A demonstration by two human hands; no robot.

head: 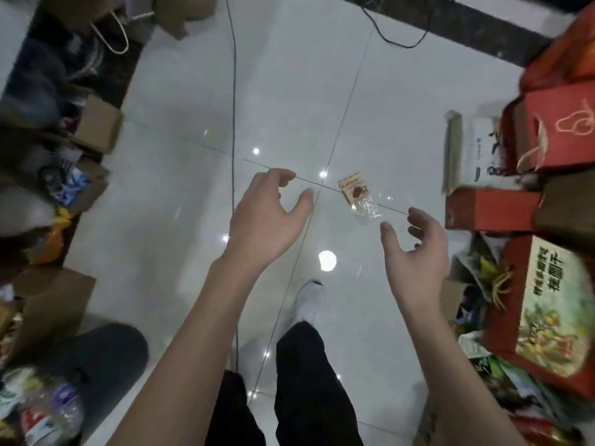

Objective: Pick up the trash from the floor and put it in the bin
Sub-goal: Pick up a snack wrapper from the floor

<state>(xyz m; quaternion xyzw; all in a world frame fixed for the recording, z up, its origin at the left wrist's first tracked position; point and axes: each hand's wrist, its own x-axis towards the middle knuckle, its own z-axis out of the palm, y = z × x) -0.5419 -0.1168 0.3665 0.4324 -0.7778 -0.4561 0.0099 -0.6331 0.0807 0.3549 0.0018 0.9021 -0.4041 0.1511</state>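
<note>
A small snack wrapper (358, 194), tan with a red mark and a clear crinkled end, lies on the white tiled floor near a tile joint. My left hand (267, 217) hovers to the left of it, fingers spread and empty. Below and right of the wrapper is my right hand (415, 249), fingers curled apart with nothing in them. Neither hand touches the wrapper. A dark round bin (106, 358) stands at the lower left, with bottles and wrappers piled in front of it.
Red gift boxes (547, 136) and bags crowd the right side. Cardboard boxes (96, 123) and clutter line the left. A thin black cable (234, 123) runs down the floor toward my legs. My white shoe (309, 300) is stepped forward.
</note>
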